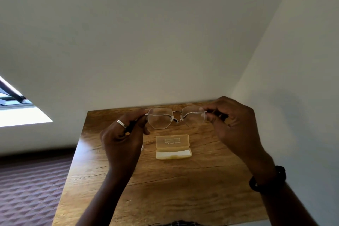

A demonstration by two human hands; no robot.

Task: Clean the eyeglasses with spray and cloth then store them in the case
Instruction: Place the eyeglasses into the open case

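Observation:
I hold thin metal-framed eyeglasses up over the far part of the wooden table, lenses facing me. My left hand, with a ring on one finger, grips the left temple. My right hand pinches the right temple. Below the glasses a pale yellow translucent case lies open on the table, its lid tipped back. A small clear object peeks out beside my left wrist, mostly hidden. No cloth is visible.
The table stands in a corner of white walls, its left edge above a patterned purple floor. A bright window is at the left. A dark band circles my right wrist.

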